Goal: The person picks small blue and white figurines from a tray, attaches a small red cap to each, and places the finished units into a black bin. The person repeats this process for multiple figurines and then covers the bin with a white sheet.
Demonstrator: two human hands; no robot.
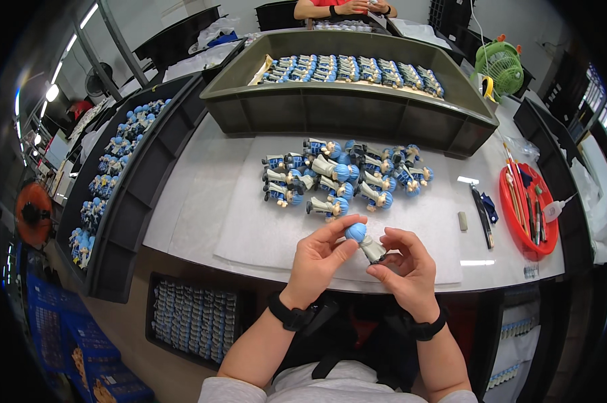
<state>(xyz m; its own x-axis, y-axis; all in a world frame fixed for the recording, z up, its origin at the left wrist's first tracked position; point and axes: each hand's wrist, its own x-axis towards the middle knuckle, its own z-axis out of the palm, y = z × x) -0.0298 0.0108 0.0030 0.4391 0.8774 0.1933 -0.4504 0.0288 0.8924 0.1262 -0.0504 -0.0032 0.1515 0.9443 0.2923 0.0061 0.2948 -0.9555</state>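
Both hands hold one small toy figurine (362, 240) with a round blue head and a pale grey-white body, just above the near edge of the white table. My left hand (319, 258) pinches the blue head between thumb and fingers. My right hand (404, 263) grips the body from the right. Beyond the hands, a pile of several like figurines (343, 178) lies on a white sheet (249, 228).
A big dark green tray (343, 107) with rows of figurines stands at the back. A long black tray (125, 201) of figurines runs along the left. A red dish (511, 221) of brushes sits right, a green fan (499, 65) behind it. Another person's hands (357, 7) work at the far end.
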